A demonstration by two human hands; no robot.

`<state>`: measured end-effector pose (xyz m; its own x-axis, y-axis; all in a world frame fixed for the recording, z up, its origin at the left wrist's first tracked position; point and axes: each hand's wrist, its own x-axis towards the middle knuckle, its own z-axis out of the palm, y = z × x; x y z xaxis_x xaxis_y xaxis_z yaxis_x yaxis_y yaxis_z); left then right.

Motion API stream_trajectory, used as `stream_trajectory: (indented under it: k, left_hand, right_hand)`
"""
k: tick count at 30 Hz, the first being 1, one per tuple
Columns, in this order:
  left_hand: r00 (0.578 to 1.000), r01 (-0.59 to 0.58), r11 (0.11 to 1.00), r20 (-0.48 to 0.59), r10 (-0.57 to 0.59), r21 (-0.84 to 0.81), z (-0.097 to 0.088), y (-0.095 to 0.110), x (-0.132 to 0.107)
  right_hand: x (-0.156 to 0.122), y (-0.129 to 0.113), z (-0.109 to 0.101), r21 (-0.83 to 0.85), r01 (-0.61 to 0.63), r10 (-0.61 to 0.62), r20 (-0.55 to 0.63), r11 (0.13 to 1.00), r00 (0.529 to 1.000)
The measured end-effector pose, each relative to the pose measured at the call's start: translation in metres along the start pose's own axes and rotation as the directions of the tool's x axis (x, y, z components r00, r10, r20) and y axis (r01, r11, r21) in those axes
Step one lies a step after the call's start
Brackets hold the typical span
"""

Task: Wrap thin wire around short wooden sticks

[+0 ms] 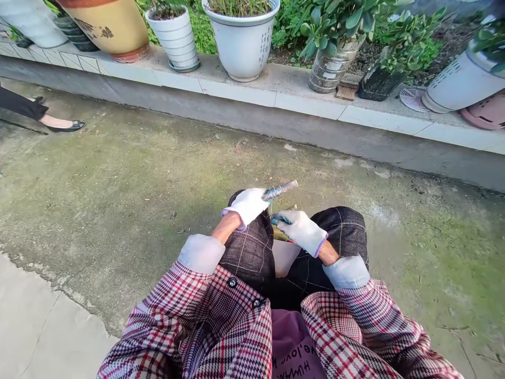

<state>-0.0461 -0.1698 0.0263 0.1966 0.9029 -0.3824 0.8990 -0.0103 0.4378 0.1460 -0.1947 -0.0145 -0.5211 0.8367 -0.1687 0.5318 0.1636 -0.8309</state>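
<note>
1. Gripping the wrapped stick [279,190], the left hand [246,206], in a white knit glove [241,209], is closed around its lower end. The stick's bare tip points toward 2 o'clock from that hand, above the person's knees.
2. Wrapped stick: tight grey-blue windings, either cord or wire, cover most of its visible length, and the tip is pale brown. Its far end stands clear of the hand, while the near end disappears inside the glove.
3. Sitting at about 4 o'clock from the left hand and just apart from it, the right hand [300,231] is curled around a dark teal strip [279,219] that sticks out toward 9 o'clock. A yellowish stalk [281,235] lies just below it, and how these two pieces connect is hidden.
4. Both hands are over the plaid trousers [252,252], with the plaid jacket sleeves [366,310] reaching toward them from 6 o'clock.
5. Mossy concrete ground [118,179] spreads around the person's knees, up to a tiled kerb [272,102] at 12 o'clock that carries potted plants, including a white pot [240,47].
6. Another person's foot in a black flat shoe [66,126] stands at about 10 o'clock, well apart from the hands.
</note>
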Motion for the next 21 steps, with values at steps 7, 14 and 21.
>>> stream_trajectory:
  k: [7,14,21]
  left_hand:
    - [0.996,-0.053,0.997,0.074,0.05,0.047,0.022,0.007,0.003]
    - [0.984,-0.14,0.989,0.1,0.144,-0.049,0.005,-0.019,0.007]
    - [0.997,-0.07,0.995,-0.005,0.071,0.068,0.016,-0.011,0.012]
  right_hand:
    - [0.016,-0.002,-0.057,-0.011,-0.023,0.022,-0.107,1.0,0.994]
    - [0.025,0.044,-0.02,0.336,-0.261,0.306,-0.089,0.905,0.948]
    - [-0.004,-0.008,0.001,0.145,-0.008,0.007,0.004,0.989,1.0]
